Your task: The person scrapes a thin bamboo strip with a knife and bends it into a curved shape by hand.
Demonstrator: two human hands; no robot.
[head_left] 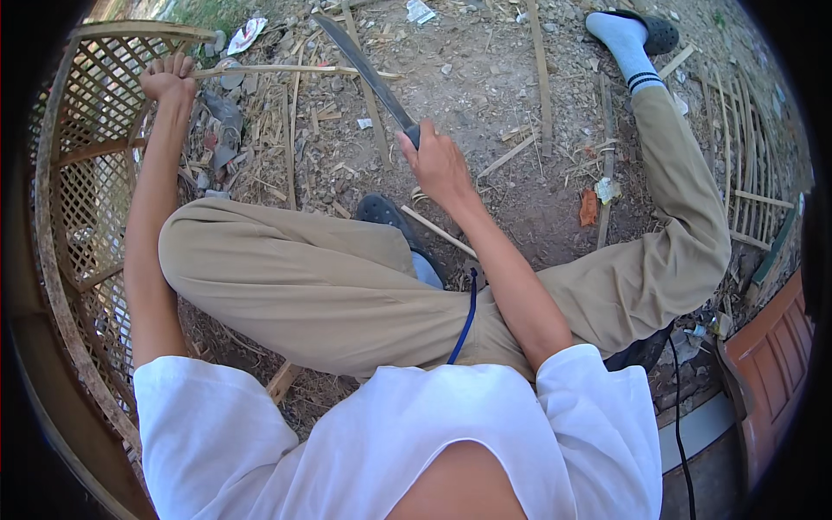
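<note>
My left hand is stretched out to the far left, its fingers closed round one end of a thin pale wooden strip. The strip runs to the right, roughly level, above the littered ground. In front of me my right hand grips the dark handle of a machete. Its long dark blade slants up and to the left, and its upper part passes close to the strip's right end; I cannot tell whether they touch.
A wooden lattice panel stands along my left. Slats and wood chips lie over the dirt. My legs spread in front, with a dark clog near the middle. More slats and a brown plastic piece are at right.
</note>
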